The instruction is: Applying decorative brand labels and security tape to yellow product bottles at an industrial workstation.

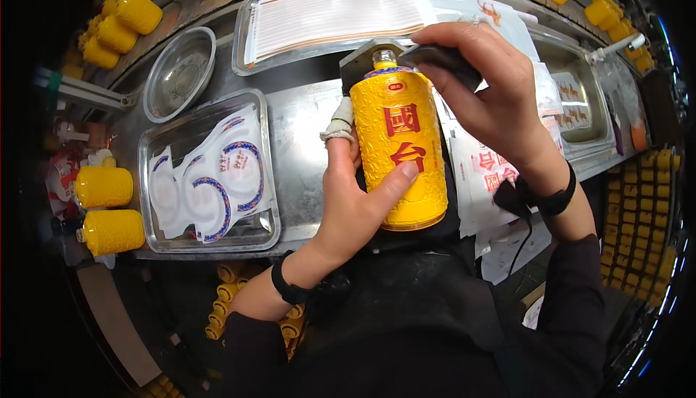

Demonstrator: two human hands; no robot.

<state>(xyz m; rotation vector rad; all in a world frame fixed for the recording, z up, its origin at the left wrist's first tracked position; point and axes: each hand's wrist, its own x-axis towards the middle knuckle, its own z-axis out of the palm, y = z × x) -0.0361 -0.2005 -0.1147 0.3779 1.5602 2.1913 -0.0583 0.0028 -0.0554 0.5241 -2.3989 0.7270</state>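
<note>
A yellow bottle (373, 144) with an embossed surface, red characters and a clear glass mouth lies at the table's front edge, neck pointing away from me. My left hand (355, 206) is closed round its left side, the thumb across its front; a white cloth cover wraps one fingertip. Pinched in my right hand (496, 83) is a dark, flat, rounded scraper-like tool (446, 63), its edge at the bottle's shoulder beside a blue patterned band (384, 69). Behind the neck stands a grey metal angled plate (354, 64).
Left, a clear tray (274, 224) holds decal sheets (206, 180); beyond it sits a round bowl (150, 93). A tray with a striped sheet (337, 17) is at the back. Red-printed sheets (475, 159) and a metal basin (602, 119) are right. Yellow bottles (112, 231) stand around.
</note>
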